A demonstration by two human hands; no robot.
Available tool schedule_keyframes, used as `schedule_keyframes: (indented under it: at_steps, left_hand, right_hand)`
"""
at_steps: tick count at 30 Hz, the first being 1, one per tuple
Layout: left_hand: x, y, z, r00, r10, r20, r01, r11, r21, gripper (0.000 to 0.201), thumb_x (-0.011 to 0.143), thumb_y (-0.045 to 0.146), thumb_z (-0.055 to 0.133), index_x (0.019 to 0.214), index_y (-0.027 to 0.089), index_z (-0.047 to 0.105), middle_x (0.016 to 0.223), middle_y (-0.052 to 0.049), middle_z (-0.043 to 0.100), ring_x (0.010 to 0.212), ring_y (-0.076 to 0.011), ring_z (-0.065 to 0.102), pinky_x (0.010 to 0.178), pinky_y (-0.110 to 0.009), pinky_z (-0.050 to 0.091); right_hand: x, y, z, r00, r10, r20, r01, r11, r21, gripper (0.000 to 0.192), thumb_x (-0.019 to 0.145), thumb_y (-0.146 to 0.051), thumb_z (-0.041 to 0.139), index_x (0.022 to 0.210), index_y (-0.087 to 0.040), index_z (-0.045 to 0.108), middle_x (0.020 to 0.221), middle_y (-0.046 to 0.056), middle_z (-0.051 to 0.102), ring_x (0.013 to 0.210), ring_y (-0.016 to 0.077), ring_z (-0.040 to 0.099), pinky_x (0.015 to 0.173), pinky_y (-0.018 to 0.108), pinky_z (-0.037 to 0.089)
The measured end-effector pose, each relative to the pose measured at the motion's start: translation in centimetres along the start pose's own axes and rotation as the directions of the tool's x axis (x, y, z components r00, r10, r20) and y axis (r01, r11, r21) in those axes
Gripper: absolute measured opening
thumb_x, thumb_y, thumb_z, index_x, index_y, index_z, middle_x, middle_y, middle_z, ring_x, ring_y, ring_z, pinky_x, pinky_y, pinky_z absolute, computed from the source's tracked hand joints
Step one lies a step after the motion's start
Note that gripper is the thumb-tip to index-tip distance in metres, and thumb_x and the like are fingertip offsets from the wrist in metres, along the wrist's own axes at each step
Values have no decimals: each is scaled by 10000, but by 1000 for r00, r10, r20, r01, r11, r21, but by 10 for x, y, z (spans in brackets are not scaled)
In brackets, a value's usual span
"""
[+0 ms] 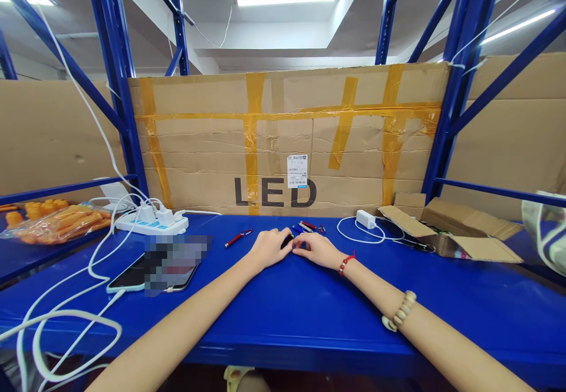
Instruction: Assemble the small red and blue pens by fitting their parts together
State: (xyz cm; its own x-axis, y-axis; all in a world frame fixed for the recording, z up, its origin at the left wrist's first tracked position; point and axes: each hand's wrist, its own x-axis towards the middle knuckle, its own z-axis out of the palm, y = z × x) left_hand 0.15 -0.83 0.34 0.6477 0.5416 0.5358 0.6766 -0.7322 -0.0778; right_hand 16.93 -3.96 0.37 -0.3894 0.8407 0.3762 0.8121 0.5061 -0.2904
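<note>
My left hand [270, 248] rests over the middle of the blue shelf, its fingers closed around a small black object [287, 241] whose kind I cannot make out. Close beside it, my right hand [317, 249] has its thumb and fingers pinched together near that object. Whatever is between those fingertips is too small to name. A red pen [238, 238] lies left of my left hand. Just beyond my right hand are several red and blue pens [306, 226] and a small dark red piece [322, 229].
Phones [128, 274], partly blurred out, lie at left beside a white power strip [152, 224] with loose cables. Bagged orange parts [71, 224] are at far left. A white charger [365, 219] and an open cardboard box [451, 233] stand right. A large carton [212, 162] closes off the back.
</note>
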Motion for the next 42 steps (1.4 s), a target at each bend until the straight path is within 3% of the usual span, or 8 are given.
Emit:
schedule_keyframes:
  at_steps: [11, 18, 42]
  left_hand:
    - [0, 0, -1, 1000, -6, 7, 6, 1000, 19, 150, 861, 296, 409, 928, 182, 481, 780, -46, 557, 722, -195, 554, 619, -245, 423]
    - [1, -1, -1, 1000, -11, 16, 10, 999, 41, 151, 878, 301, 416, 988, 199, 433, 801, -24, 560, 733, -184, 556, 619, -231, 414]
    - [2, -3, 1, 1000, 22, 22, -24, 998, 57, 161, 882, 332, 426, 988, 211, 411, 813, -10, 554, 750, -195, 548, 585, -239, 406]
  right_hand:
    - [0, 3, -1, 999, 34, 22, -36, 995, 97, 202, 743, -403, 548, 792, -221, 620, 732, -32, 620, 434, 67, 492, 526, 217, 364]
    - [-1, 1, -3, 998, 64, -10, -63, 996, 59, 305, 763, -455, 495, 659, -208, 641, 654, -22, 618, 448, 76, 508, 501, 198, 342]
    - [-1, -3, -2, 998, 33, -53, -32, 999, 23, 142, 757, -326, 547, 734, -214, 631, 751, -31, 599, 555, 77, 506, 519, 198, 317]
